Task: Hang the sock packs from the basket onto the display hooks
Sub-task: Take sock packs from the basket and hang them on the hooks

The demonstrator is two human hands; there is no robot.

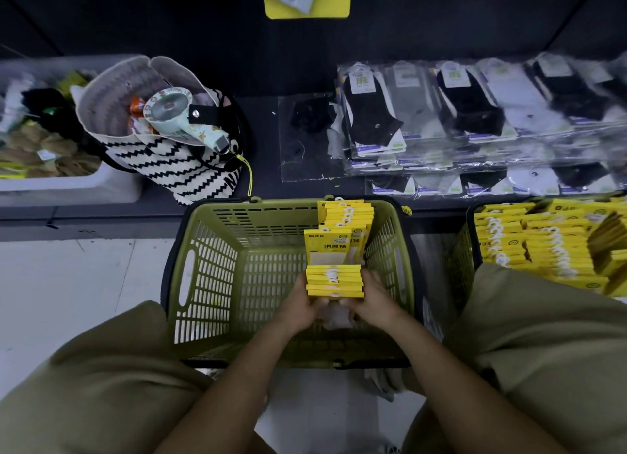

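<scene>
Inside the green basket (210,273), near its right wall, a stack of yellow sock packs (335,281) is held between both hands. The left hand (300,306) is curled against the stack's left side and the right hand (375,299) against its right side, so the packs are clamped from both flanks with their white hanger tabs turned up. The fingertips are tucked under the stack and cannot be made out. Just beyond the held stack, in the basket's far right corner, a row of further yellow packs (344,226) is stood on edge, the nearest showing its printed face. The lower parts of the held packs are hidden by the hands, and something pale beneath the wrists is too blurred to be named. Across the basket's left half the slotted floor is exposed. Right of the basket, a second basket (459,260) filled with yellow packs is cut off by the frame edge and partly covered by a knee. Beyond the basket, bagged ankle socks (458,114) are piled on a dark shelf, blurred toward the right. Beyond its far left corner a zigzag tote bag (163,161) holding a handheld fan (173,114) is stood.
</scene>
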